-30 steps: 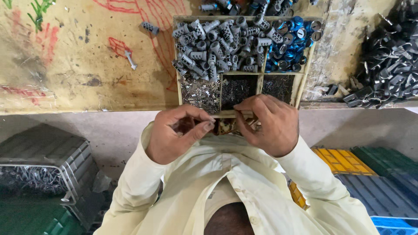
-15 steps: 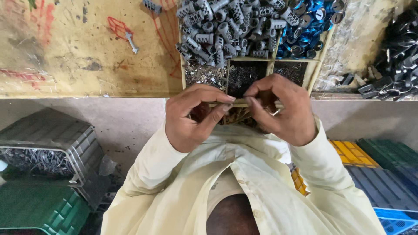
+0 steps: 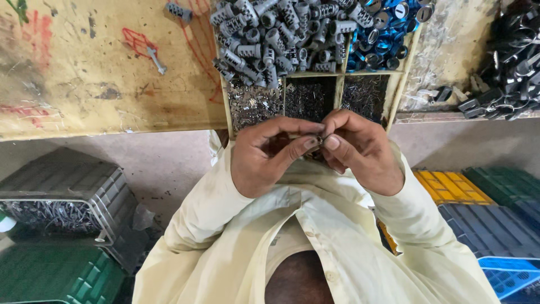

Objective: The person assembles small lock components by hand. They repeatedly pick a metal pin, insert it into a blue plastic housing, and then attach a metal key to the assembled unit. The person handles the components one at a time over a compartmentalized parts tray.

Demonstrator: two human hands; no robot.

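Hands meet just above the tray [image 3: 226,107] at the bench [image 3: 84,84] edge. Left hand [image 3: 270,155] and right hand [image 3: 360,149] both pinch one small metal part [image 3: 319,139] between their fingertips. Part sits right between them, equally near both.

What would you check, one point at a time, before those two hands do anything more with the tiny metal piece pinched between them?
1. Small dark metal piece pinched by both hands: ok, left hand and right hand meet on it.
2. Piece's shape and alignment: cannot tell, fingertips hide it.
3. Hands over the wooden compartment tray: ok, at its near edge.
4. Grey ribbed plastic sleeves in stock: ok, heaped.
5. Blue rings in stock: ok.
6. Pale sleeve cuffs clear of the fingers: ok.
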